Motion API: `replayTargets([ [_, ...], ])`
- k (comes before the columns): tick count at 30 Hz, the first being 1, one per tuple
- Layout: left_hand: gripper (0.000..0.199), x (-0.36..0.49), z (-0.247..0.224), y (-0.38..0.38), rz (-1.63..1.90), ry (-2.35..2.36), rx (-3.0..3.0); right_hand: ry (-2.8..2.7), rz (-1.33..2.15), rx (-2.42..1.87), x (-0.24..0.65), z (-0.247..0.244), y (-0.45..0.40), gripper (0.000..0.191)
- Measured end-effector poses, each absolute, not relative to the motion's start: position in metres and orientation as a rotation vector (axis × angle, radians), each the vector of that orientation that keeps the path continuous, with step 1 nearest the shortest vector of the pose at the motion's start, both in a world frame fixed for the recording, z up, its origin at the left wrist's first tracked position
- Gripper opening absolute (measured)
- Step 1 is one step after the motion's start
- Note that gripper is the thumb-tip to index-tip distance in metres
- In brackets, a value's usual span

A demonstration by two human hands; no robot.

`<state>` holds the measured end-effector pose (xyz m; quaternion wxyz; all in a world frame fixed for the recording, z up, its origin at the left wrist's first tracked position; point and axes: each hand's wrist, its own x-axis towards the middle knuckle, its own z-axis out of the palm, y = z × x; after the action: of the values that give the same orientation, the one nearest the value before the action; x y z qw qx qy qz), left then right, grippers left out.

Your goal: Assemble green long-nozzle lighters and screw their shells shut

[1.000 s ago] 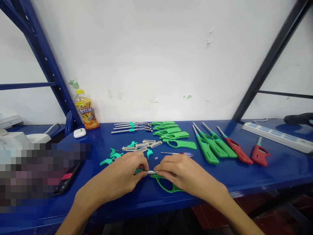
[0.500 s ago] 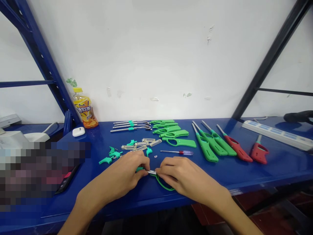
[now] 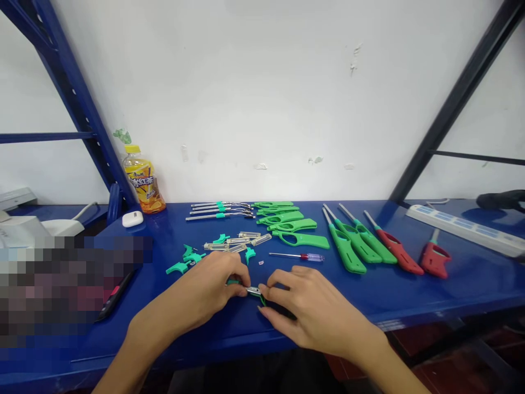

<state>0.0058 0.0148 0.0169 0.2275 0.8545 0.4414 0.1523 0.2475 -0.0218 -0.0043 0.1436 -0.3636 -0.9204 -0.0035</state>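
Note:
Thumb and fingers of my left hand pinch the metal lighter nozzle, whose teal collar shows beside the fingertips. My right hand curls over a green lighter casing; most of it is hidden under the palm. The right index fingertip touches where nozzle and casing meet, while the right thumb sits lower, a little apart. Just beyond the hands lie teal triggers, clear fuel tanks and a screwdriver with a clear purple handle.
Metal nozzles with wires and green casing halves lie in rows at the back. Assembled green lighters and red lighters are to the right, near a power strip. A drink bottle and white earbud case stand left.
My right thumb has moved down and away from the fingers, and the right hand now covers more of the green casing. My left hand keeps its pinch on the nozzle.

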Motion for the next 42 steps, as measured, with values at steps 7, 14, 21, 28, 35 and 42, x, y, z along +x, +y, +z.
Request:
replayTargets([
  [7, 0.014, 0.005, 0.016, 0.018, 0.474, 1.225, 2.325, -2.667, -0.003, -1.031, 0.246, -0.001, -0.017, 0.022],
  [14, 0.013, 0.002, 0.016, 0.021, 0.454, 1.143, 2.336, -2.619, 0.068, -1.025, 0.249, -0.001, -0.014, 0.019],
  [21, 0.009, 0.011, 0.017, 0.013, 0.454, 1.102, 2.367, -2.55, 0.115, -1.018, 0.249, -0.006, -0.014, 0.019],
  [28, 0.011, 0.024, 0.018, 0.014, 0.421, 1.215, 2.321, -2.376, 0.491, -1.007, 0.263, 0.004, -0.01, 0.027],
  [35, 0.014, 0.024, 0.021, 0.011, 0.385, 1.235, 2.323, -2.201, 0.605, -1.139, 0.304, -0.001, -0.023, 0.034],
  [42, 0.015, 0.022, 0.021, 0.009, 0.366, 1.238, 2.354, -2.097, 0.633, -1.231, 0.31, -0.017, -0.032, 0.015],
])
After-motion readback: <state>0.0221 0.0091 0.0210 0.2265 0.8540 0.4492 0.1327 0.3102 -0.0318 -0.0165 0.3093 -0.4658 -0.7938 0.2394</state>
